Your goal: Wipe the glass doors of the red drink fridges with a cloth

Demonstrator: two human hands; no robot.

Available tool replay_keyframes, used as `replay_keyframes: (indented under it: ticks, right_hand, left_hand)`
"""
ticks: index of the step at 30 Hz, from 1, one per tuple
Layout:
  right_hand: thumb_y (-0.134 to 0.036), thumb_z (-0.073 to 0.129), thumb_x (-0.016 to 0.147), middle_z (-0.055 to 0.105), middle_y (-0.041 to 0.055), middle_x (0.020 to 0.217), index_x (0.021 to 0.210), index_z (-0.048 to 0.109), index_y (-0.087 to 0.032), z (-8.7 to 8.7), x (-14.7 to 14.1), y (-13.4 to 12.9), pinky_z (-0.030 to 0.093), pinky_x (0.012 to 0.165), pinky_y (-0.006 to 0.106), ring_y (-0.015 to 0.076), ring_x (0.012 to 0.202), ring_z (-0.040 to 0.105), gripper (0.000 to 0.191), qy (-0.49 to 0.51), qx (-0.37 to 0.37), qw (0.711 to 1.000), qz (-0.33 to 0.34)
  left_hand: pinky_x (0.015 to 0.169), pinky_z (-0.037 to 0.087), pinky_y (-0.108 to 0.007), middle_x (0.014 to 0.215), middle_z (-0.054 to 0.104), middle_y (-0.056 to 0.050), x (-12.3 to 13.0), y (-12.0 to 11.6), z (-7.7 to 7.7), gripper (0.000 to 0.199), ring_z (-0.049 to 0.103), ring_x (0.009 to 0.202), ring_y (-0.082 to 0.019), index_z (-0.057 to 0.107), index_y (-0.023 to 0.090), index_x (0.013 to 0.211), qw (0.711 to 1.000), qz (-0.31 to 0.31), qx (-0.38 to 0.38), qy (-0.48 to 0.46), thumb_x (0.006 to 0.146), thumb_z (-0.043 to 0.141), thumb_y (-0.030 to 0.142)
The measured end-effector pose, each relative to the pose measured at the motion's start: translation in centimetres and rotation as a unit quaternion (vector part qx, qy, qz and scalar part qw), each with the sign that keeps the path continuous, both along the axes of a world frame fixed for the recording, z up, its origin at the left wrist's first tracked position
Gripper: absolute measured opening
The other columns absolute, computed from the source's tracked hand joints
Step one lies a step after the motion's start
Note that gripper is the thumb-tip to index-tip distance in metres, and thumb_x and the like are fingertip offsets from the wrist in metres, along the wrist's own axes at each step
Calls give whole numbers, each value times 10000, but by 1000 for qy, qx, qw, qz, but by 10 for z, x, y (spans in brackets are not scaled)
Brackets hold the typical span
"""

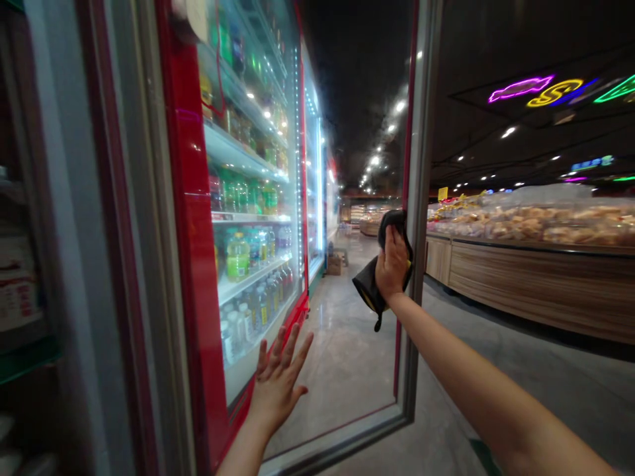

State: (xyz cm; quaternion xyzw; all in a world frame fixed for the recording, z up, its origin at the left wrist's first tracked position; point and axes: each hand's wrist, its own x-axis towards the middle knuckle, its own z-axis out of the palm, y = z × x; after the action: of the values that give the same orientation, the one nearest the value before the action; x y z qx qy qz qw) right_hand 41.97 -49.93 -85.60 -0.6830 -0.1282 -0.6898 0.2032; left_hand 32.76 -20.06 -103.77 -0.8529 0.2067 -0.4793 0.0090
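A glass fridge door (413, 370) with a grey metal frame stands swung open in front of me. My right hand (393, 266) presses a dark cleaning cloth (368, 283) against the glass, close to the frame's upright edge. The cloth shows a bit of yellow and a small loop hanging at its bottom. Lower and to the left, my left hand (278, 383) is open with its fingers spread, holding nothing. It is over the lower part of the glass; whether it touches the pane I cannot tell.
Lit drink fridges with red frames (191, 264) run along the left, their shelves holding bottles (238, 256). A wood-panelled counter (536, 284) piled with packaged goods stands at the right. Cardboard boxes (335, 264) sit on the aisle floor further off.
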Motion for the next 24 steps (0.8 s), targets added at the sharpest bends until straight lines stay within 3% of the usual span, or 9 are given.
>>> replay_keyframes:
  ticks: [2,5,6,9,12,16,19,21,24]
  right_hand:
    - [-173,388,965,409,93,1592,1590,295,-248,-3,-8,10,311,1212,513,255,1505,294,637,22,-86,996,2]
    - [-121,429,929,469,39,1559,1545,389,-327,-29,-20,5,349,1195,501,248,1504,307,651,56,-222,973,2]
    - [-107,428,922,492,36,1541,1535,405,-338,-36,-22,0,364,1185,500,245,1492,332,655,52,-226,973,-2]
    - [-128,407,945,485,83,1541,1552,381,-287,-30,-18,-2,373,1173,514,255,1464,381,628,9,-114,993,-18]
    - [-209,427,975,465,110,1554,1572,344,-240,-7,-16,29,338,1186,533,280,1476,354,604,-15,-49,998,-22]
    - [-209,478,975,525,40,1516,1521,438,-320,-12,-30,69,296,1213,500,259,1499,320,559,27,-241,970,3]
    - [-119,435,977,618,-2,1423,1452,523,-350,-33,-39,55,308,1210,459,204,1456,402,536,47,-386,921,28]
    - [-81,416,965,641,4,1395,1402,577,-328,-33,-38,38,317,1199,468,203,1437,432,527,42,-369,928,21]
    - [-77,410,952,626,46,1413,1370,610,-282,-8,-31,43,319,1183,510,239,1445,420,506,11,-229,973,3]
  left_hand:
    - [1264,4,-497,1633,339,-50,-1,0,0,1129,207,1542,-316,219,379,1587,1000,-3,0,-5,662,829,596]
    - [1262,-42,-488,1634,340,-67,-1,-1,0,1159,187,1548,-313,240,359,1586,1000,-9,4,-14,632,843,618]
    - [1261,-56,-484,1634,339,-72,-2,-1,0,1165,183,1549,-313,246,355,1586,1000,-11,6,-18,625,843,631]
    - [1260,-65,-483,1637,334,-81,-2,-1,-2,1175,172,1552,-315,248,348,1587,1000,-11,8,-27,617,831,662]
    - [1260,-56,-490,1638,334,-80,-2,-1,-4,1185,153,1556,-315,238,347,1590,999,-6,11,-32,613,829,667]
    - [1257,-85,-488,1640,326,-79,-2,-1,-4,1198,152,1556,-310,241,345,1589,999,-10,14,-33,601,829,679]
    - [1255,-99,-484,1641,322,-82,-3,-2,-4,1218,166,1553,-311,236,334,1592,1000,-9,13,-24,589,839,672]
    - [1252,-113,-486,1644,318,-76,-4,-3,-5,1218,163,1553,-314,236,328,1593,1000,-4,10,-17,592,842,664]
    - [1250,-128,-483,1648,307,-65,-3,-4,-7,1225,132,1560,-306,225,330,1595,1000,2,13,-14,592,846,658]
